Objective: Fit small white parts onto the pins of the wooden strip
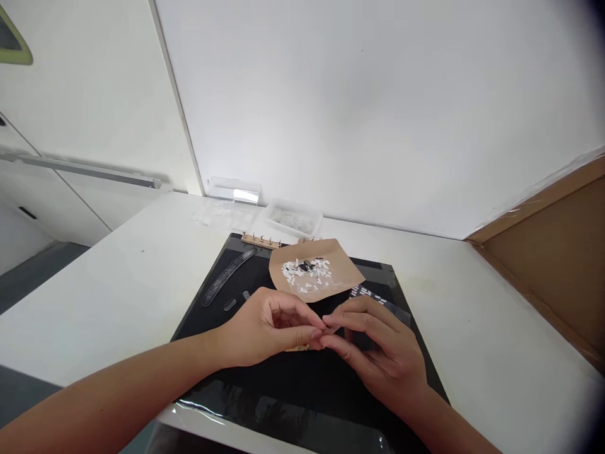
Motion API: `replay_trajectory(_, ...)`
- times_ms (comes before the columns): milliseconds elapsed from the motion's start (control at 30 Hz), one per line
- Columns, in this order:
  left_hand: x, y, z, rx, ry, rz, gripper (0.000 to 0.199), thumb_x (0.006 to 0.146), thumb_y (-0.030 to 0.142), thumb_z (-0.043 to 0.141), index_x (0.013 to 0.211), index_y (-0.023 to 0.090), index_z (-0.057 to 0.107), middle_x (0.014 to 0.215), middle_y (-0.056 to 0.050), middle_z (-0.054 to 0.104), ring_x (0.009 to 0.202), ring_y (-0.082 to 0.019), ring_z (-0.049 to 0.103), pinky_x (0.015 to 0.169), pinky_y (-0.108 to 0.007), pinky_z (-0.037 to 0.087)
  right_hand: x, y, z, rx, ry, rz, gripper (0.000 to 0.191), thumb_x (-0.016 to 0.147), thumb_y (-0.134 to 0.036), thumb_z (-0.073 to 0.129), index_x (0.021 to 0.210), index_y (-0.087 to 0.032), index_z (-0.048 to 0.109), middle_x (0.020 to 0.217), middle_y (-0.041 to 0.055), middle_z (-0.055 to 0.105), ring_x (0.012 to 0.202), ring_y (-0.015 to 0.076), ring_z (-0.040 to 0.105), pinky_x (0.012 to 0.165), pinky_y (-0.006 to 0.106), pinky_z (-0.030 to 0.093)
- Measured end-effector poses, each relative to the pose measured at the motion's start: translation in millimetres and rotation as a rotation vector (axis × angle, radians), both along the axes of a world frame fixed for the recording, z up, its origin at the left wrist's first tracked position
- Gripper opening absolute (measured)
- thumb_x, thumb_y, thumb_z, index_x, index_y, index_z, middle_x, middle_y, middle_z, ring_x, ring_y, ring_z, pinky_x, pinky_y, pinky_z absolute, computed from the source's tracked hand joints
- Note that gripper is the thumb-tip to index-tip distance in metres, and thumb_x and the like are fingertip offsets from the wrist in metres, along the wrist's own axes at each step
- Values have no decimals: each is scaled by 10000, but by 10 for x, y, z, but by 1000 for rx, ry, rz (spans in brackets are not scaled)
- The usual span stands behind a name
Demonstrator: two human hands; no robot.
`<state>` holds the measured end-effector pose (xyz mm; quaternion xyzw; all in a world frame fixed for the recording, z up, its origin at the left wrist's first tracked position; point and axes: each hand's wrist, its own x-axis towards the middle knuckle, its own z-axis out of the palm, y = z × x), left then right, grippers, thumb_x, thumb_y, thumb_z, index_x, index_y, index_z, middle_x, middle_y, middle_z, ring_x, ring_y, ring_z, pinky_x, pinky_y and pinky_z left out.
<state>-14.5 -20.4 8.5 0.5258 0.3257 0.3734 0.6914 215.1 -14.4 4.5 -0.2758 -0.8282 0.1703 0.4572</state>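
- Both hands are held together over the near middle of a glossy black rectangular mat (227, 302), which is laid on a white tabletop (118, 296).
- The left hand (265, 328) is curled, with thumb and fingertips pressed together at its right side, right where the other hand's fingertips are met.
- The right hand (378, 353) is curled too, its fingers pinched toward the same spot. Something tiny seems to be pinched between the two grips, but it's too small and too covered to be made out.
- Just beyond the hands, a tan kraft-paper sheet (345, 271) is spread on the mat, with a scatter of small white bits (307, 277) and a few dark ones piled in its middle.
- A clear curved plastic strip (227, 274) is seen on the mat's left side, with a couple of small clear pieces near it.
- A small wooden bar with metal pins (261, 240) sits at the mat's far edge.
- Clear plastic trays (290, 219) are parked further back, by the white wall.
- A brown board (558, 252) is leaned at the far right.
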Motion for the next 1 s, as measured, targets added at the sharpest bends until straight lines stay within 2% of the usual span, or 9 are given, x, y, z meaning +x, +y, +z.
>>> replay_trajectory(100, -13, -16, 32, 84, 46, -29, 256, 930, 354, 784, 1069, 141, 818, 1064, -128, 804, 942, -212, 783, 822, -290, 642, -2, 18, 9, 38, -28, -36, 199, 929, -131, 762, 1108, -218, 754, 944, 48, 696, 779, 141, 673, 620, 230, 581)
replay_trajectory(200, 1, -17, 28, 144, 127, 30, 280, 935, 397, 770, 1066, 155, 826, 1120, -134, 779, 899, -201, 768, 730, -262, 625, -11, 40, -7, 34, -86, -69, 228, 960, -132, 717, 1160, -229, 765, 975, 55, 693, 851, 158, 691, 702, 258, 604)
replay_trajectory(333, 27, 1, 16, 189, 210, 91, 250, 897, 393, 811, 981, 160, 839, 1064, -110, 768, 792, -149, 725, 596, -199, 545, -22, 43, -37, 21, -115, -72, 217, 973, -154, 707, 1168, -227, 766, 954, 50, 676, 811, 143, 684, 647, 231, 590)
replay_trajectory(467, 28, 6, 18, 210, 199, 76, 239, 892, 397, 816, 924, 159, 826, 962, -84, 752, 771, -136, 680, 624, -216, 518, -31, 18, -28, 45, -75, -107, 213, 955, -181, 745, 1166, -205, 741, 958, 53, 686, 762, 128, 667, 569, 206, 560)
replay_trajectory(533, 22, 4, 11, 208, 205, 78, 266, 889, 422, 815, 903, 156, 814, 934, -81, 744, 753, -135, 656, 617, -227, 498, -34, 8, -14, 47, -62, -97, 194, 944, -180, 759, 1136, -203, 738, 949, 50, 698, 767, 130, 673, 565, 206, 558)
replay_trajectory(633, 14, 4, -3, 211, 242, 98, 290, 848, 435, 849, 875, 151, 799, 925, -77, 730, 729, -130, 639, 591, -228, 470, -39, 0, 1, 32, -74, -34, 153, 938, -141, 755, 1073, -212, 744, 941, 39, 722, 816, 136, 702, 651, 220, 592)
replay_trajectory(733, 13, 6, -5, 206, 274, 93, 293, 799, 415, 891, 876, 152, 788, 917, -65, 718, 717, -126, 633, 582, -226, 457, -46, -9, 6, 31, -84, -16, 189, 940, -121, 746, 1103, -215, 740, 961, 33, 737, 841, 129, 715, 716, 224, 607)
replay_trajectory(867, 28, 6, -18, 142, 254, 95, 313, 856, 445, 839, 876, 141, 767, 841, -57, 713, 674, -109, 587, 579, -224, 441, -52, -22, 5, 27, -93, -46, 218, 938, -133, 754, 1139, -214, 728, 963, 31, 742, 850, 123, 708, 686, 201, 595)
replay_trajectory(1000, 37, 6, -56, 60, 197, 92, 370, 882, 500, 801, 904, 133, 756, 812, -72, 732, 688, -131, 627, 602, -236, 480, -50, -28, 7, 12, -101, -65, 291, 919, -164, 791, 1197, -214, 719, 949, 29, 746, 830, 127, 706, 688, 209, 600)
